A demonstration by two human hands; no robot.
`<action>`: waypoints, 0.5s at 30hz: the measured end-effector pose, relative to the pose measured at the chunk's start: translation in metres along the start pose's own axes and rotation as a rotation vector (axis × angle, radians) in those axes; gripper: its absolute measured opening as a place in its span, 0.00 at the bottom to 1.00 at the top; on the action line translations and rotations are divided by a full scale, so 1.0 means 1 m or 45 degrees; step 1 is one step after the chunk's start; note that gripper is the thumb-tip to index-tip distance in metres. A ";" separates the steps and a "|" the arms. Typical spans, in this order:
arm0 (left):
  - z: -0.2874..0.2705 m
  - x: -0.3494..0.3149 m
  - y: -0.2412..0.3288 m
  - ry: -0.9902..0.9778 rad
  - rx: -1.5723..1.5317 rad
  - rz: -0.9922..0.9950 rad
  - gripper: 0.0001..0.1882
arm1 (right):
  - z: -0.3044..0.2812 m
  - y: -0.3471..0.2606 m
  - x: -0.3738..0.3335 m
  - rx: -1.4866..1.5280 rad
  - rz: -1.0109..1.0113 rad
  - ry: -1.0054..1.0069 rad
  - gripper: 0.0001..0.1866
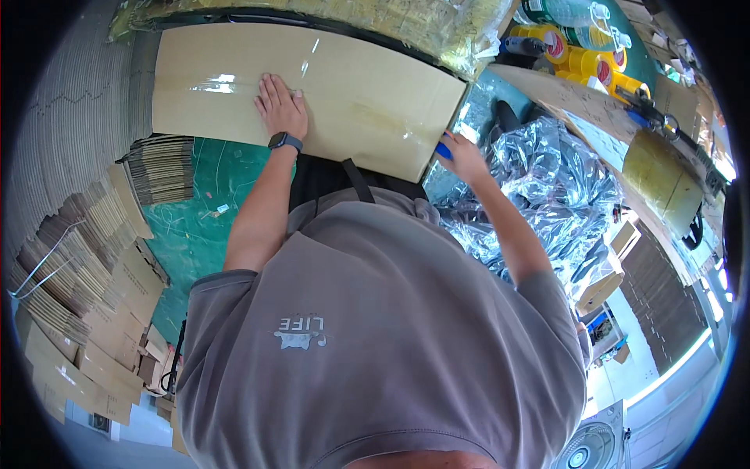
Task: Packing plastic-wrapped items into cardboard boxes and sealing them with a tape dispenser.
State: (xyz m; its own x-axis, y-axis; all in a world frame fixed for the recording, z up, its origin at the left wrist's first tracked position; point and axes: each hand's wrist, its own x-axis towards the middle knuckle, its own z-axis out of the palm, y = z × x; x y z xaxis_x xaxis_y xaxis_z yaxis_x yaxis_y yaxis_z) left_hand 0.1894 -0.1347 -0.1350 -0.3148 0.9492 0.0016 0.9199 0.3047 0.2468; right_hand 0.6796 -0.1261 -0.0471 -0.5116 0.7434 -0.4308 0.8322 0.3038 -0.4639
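Observation:
A long cardboard box (359, 86) lies in front of me, with shiny clear tape along its top. My left hand (283, 107) rests flat on that top, left of its middle, fingers stretched out. At the box's right end my right hand (464, 159) is closed around a blue-handled tool (444, 149). Only a little of the tool shows, so its kind cannot be made out. The hand is close against the box's near right corner; whether the tool touches the cardboard is hidden.
Stacks of flattened cartons (78, 102) stand at the left, beside a green floor (226, 176). Clear plastic-wrapped goods (547, 180) bulge beyond my right arm. Yellow tape rolls (586, 62) and plastic bottles (574, 14) sit at the far right. A tape-wrapped bundle (375, 23) lies behind the box.

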 end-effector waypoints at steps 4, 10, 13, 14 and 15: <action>0.003 -0.001 0.001 -0.001 -0.015 0.024 0.42 | 0.010 -0.002 0.001 0.021 0.169 0.023 0.27; -0.011 -0.004 -0.019 -0.094 0.005 -0.036 0.44 | -0.081 -0.056 -0.027 0.179 0.530 0.449 0.33; -0.015 -0.001 -0.017 -0.170 0.022 0.001 0.46 | -0.100 -0.085 0.033 0.277 0.114 0.824 0.28; -0.017 -0.001 -0.022 -0.130 0.031 0.001 0.46 | -0.113 -0.109 0.070 0.160 -0.063 0.801 0.25; -0.019 -0.001 -0.023 -0.174 0.009 -0.009 0.47 | -0.113 -0.123 0.108 0.101 -0.214 0.807 0.25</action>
State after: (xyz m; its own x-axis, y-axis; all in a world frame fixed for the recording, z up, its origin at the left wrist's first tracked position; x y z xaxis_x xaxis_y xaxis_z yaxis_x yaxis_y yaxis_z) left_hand 0.1639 -0.1443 -0.1223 -0.2867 0.9489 -0.1319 0.9197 0.3111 0.2394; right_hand 0.5457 -0.0161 0.0510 -0.3880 0.9039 0.1801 0.7211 0.4195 -0.5514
